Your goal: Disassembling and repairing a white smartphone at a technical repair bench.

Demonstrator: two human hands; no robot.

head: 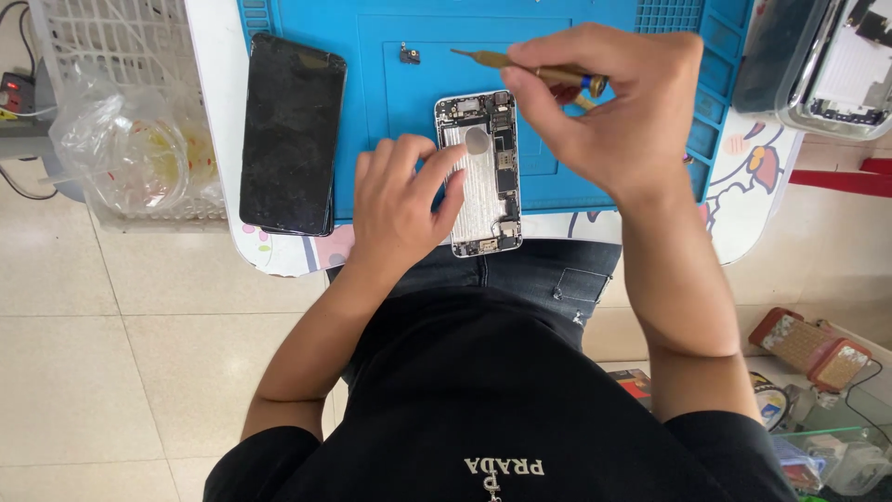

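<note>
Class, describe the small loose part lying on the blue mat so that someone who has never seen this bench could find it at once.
Start at the blue work mat on the white table. Above the opened phone that the left hand steadies, look up and to the left on bare mat. There lies the small dark part, alone and far smaller than the black phone at the mat's left edge.

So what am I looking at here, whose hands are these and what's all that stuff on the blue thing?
This is one picture from a camera worn on a person's head, looking down at their own two bare hands. On a white table lies a blue work mat. On the mat sits an opened phone with its inner parts showing. The left hand rests on it, steadying it. The right hand holds a thin brass-coloured screwdriver above the phone. Left of it lies a black phone screen, and a small loose part sits near the mat's top.
</note>
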